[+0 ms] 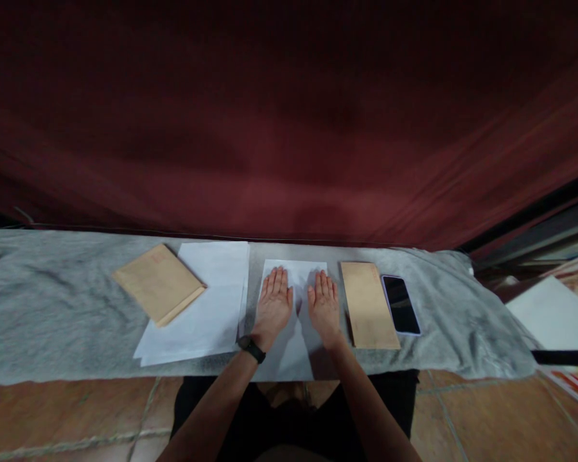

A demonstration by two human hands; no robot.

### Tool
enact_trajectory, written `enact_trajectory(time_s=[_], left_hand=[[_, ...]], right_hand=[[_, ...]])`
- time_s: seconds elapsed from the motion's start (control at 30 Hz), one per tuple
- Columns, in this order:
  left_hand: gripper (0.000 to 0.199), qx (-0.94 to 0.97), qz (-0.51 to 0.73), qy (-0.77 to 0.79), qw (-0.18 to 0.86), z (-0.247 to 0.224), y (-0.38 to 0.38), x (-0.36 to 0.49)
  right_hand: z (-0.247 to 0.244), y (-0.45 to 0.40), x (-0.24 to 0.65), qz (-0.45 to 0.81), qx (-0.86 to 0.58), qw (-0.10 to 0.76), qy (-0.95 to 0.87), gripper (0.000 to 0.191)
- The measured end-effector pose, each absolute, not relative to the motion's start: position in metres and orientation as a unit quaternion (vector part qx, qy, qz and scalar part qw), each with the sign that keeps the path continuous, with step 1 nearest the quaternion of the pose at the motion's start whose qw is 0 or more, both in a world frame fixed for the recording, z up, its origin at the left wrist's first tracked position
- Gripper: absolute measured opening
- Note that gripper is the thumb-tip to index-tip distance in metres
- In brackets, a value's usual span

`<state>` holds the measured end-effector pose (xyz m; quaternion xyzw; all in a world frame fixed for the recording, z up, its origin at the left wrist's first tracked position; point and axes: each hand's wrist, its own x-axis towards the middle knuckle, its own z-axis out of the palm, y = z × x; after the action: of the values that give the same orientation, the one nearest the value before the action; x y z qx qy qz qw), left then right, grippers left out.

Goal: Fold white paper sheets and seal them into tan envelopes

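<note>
A dark red curtain point(289, 128), smooth with faint creases, fills the upper frame, above a long table draped in a soft, rumpled grey cloth point(43, 308); that yielding nap might let paper skid or crease if pressed unevenly. At centre left, the loose white paper stack point(207, 314), its edges misaligned, could fan out if an arm brushes it. The white sheet point(282, 369) lies at lower centre, thin and flat, its near end at the cloth's front edge, so a backward drag could tip it over. The tan envelope point(158, 282) at centre left, slanted half across the stack, could slide if those papers shift; the upright brown envelope point(368, 305) right of centre is stiff, matte and oblong. The left hand point(274, 305) and right hand point(324, 305) rest open, palms down, on the sheet, gripping nothing. Right of the brown envelope, just beside it, lies a glossy, round-cornered phone point(401, 305), and a dark watch point(252, 348) circles the left wrist
</note>
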<state>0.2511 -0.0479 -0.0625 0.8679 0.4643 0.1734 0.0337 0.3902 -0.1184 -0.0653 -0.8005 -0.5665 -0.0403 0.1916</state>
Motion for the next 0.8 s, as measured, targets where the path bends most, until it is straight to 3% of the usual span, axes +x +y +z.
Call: enact_trajectory(time_s=[0.23, 0.8], left_hand=[[0.055, 0.899, 0.117, 0.419, 0.059, -0.061, -0.031, 0.274], [0.065, 0.869, 0.104, 0.483, 0.023, -0.056, -0.017, 0.249]], right_hand=[[-0.067, -0.085, 0.385, -0.019, -0.752, 0.179, -0.634, 0.048], [-0.080, -0.081, 0.406, -0.099, -0.799, 0.191, -0.561, 0.059]])
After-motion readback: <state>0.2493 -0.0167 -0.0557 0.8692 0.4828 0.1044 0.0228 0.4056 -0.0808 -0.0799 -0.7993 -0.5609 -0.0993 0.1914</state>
